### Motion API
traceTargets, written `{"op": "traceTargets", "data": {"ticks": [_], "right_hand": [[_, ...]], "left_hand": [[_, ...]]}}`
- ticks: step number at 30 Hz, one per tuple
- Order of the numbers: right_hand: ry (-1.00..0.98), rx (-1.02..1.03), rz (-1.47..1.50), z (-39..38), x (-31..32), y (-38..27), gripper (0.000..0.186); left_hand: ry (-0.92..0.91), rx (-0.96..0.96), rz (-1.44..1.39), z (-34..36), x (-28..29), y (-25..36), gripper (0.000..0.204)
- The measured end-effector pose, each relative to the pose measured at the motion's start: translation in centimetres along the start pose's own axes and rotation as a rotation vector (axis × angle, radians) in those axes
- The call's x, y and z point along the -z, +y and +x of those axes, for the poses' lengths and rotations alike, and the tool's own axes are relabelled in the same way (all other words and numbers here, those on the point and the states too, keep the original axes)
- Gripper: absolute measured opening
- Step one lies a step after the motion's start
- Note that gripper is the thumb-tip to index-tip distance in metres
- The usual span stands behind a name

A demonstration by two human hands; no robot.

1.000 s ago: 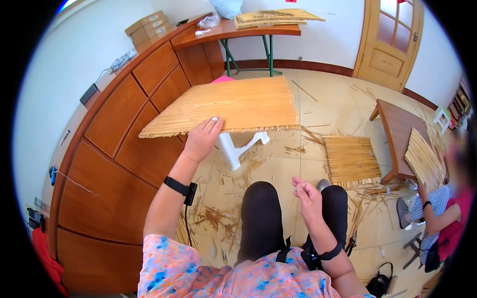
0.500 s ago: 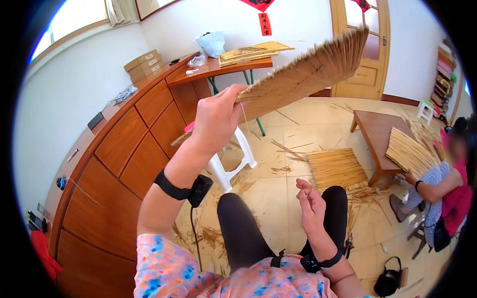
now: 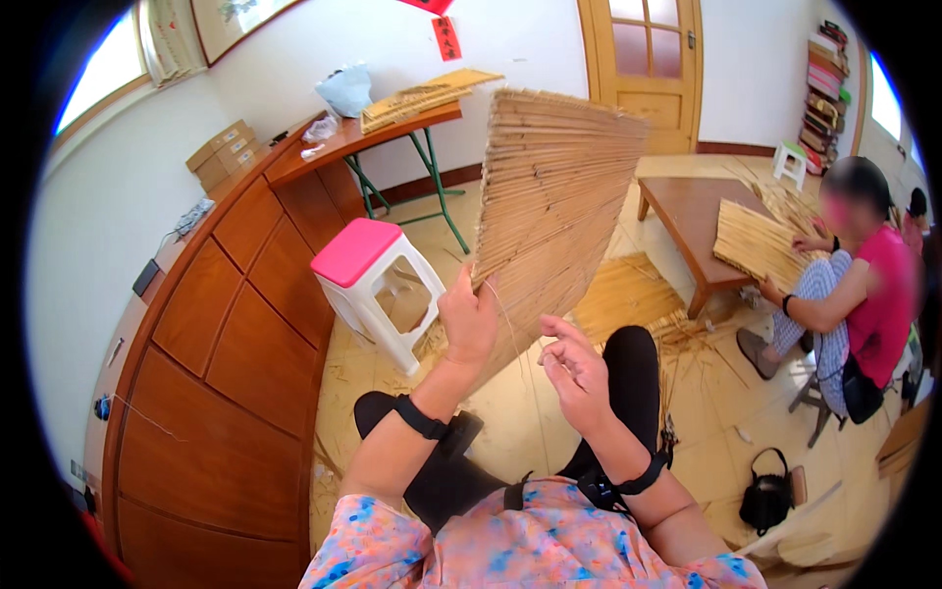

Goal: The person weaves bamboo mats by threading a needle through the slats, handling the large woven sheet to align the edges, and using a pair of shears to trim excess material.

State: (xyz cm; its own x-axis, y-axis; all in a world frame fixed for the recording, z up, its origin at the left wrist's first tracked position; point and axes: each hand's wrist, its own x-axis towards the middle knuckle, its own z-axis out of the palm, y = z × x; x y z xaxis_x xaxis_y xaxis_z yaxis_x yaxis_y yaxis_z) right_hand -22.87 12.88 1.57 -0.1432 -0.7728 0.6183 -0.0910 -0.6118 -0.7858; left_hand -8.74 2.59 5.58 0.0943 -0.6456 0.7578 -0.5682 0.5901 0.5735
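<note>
A stiff panel of reed stalks (image 3: 559, 182), laid side by side, stands tilted up in front of me. My left hand (image 3: 469, 319) is closed on its lower left edge. From beside that hand a thin pale thread (image 3: 504, 312) hangs down across the panel's lower part. Close to the thread is my right hand (image 3: 577, 378), apart from the panel, with thumb and fingers pinched together. Whatever lies in this pinch is too small to make out.
A white stool with a pink seat (image 3: 358, 251) stands left, beside wooden cabinets (image 3: 221, 344). Another reed panel (image 3: 628, 292) lies on the straw-strewn floor. At right, a seated person (image 3: 873, 285) holds a reed panel (image 3: 760, 245) by a low brown table (image 3: 687, 211).
The panel has swung from a slanted position high up to a steeper one nearer me. My left hand has come down and right with it, closer to my right hand. The view has shifted.
</note>
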Motion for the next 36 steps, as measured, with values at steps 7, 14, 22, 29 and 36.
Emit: {"op": "traceTargets", "data": {"ticks": [7, 14, 22, 29, 36], "right_hand": [[-0.125, -0.326, 0.127, -3.9, 1.0, 3.6, 0.008], [-0.162, -0.451, 0.071, -6.4, 1.9, 5.3, 0.011], [-0.103, -0.508, 0.169, -6.1, 0.4, 7.3, 0.011], [-0.227, -0.678, 0.383, -5.9, -1.1, 9.3, 0.011], [-0.364, -0.744, 0.440, -4.4, 0.4, 7.3, 0.011]], "left_hand": [[-0.146, 0.264, -0.046, -7.9, -2.6, -2.7, 0.021], [-0.094, 0.344, -0.184, -11.3, -4.2, -2.7, 0.024], [-0.062, 0.537, -0.265, -9.9, -4.6, -2.3, 0.023], [-0.031, 0.645, -0.310, -11.4, -2.1, -2.8, 0.020], [-0.072, 0.786, -0.446, -10.5, -2.7, -2.9, 0.019]]}}
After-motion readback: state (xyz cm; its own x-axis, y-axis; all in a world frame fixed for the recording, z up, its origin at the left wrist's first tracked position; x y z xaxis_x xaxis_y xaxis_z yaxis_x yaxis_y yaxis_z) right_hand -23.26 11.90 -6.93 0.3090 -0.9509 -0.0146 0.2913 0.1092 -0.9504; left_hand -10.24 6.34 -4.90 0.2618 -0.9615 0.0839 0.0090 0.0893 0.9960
